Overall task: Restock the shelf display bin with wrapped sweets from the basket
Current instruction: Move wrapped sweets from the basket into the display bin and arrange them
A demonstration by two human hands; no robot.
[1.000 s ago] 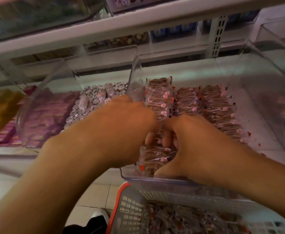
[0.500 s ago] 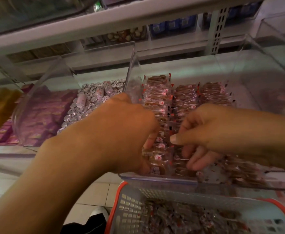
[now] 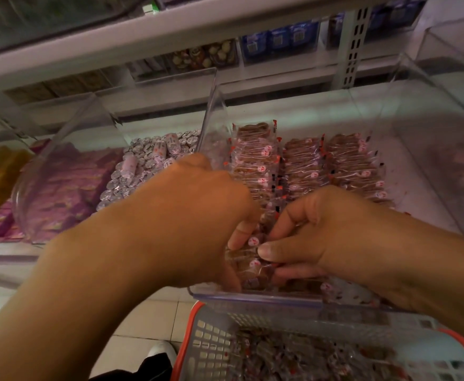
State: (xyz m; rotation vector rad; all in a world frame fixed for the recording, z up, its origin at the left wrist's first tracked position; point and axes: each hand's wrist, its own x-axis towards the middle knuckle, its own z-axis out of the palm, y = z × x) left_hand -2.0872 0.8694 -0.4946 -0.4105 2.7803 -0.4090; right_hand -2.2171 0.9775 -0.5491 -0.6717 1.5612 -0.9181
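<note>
At bin's (image 3: 252, 297) front-left corner, both hands tidy the sweet row (image 3: 255, 171): left hand (image 3: 197, 229) curled round it, right hand (image 3: 316, 237) pinching a wrapped sweet (image 3: 253, 264). Step: packing. Next, probably seat it flush, then refill from basket (image 3: 211, 345).

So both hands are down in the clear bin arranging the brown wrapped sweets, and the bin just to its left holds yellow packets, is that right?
Not quite. In the head view the bin just left of the clear bin holds silver foil-wrapped sweets, not yellow packets. Both the left hand and right hand are in the brown wrapped sweets.
</note>
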